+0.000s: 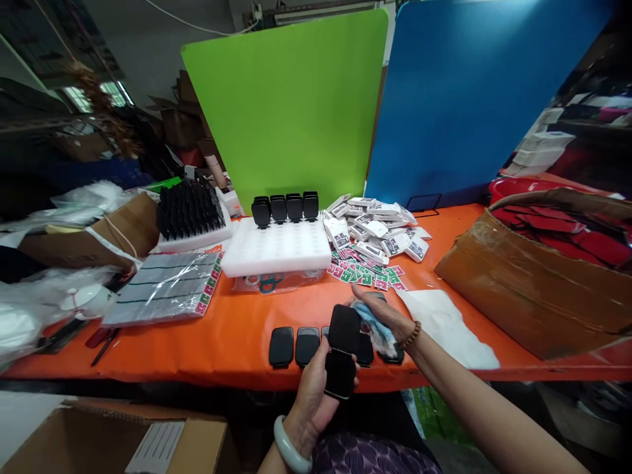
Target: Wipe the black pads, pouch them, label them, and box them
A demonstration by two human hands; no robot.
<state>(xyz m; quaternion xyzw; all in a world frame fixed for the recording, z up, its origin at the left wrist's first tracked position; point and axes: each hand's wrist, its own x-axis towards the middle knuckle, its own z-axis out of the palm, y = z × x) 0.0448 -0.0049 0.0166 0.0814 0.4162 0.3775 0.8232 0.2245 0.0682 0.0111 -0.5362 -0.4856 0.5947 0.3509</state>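
Nearest us lay the purple patterned fabric (370,455) over our lap, with the pale bangle (291,444) on our left wrist close beside it. Just beyond, in front of the table's near edge, our left hand (313,385) held the case (344,329), opened flat into two black leaves, one above the other. The thumb lay along its left side and the fingertips showed at the right edge of the lower leaf, so the grip was narrow and closed around it.

Our right hand (388,316), a bead bracelet (413,334) at the wrist, was closed over a bunched blue-and-white cloth (376,328) just to the right of the upper leaf. We could not tell whether cloth and case touched.

We judged the case light and stiff, with its only give at the hinge across the middle. The lower leaf looked glossy, so it was probably slippery and quick to take fingerprints; if that was glass, it could crack. The side edges near the hinge seemed the best hold, leaving both faces free and putting little strain on the joint. The cloth looked soft and limp, easy to gather anywhere.

Behind our hands, closed cases (282,347) lay in a row on the orange table (207,355), with the foam block (276,253) farther back and a white sheet (451,329) to the right.
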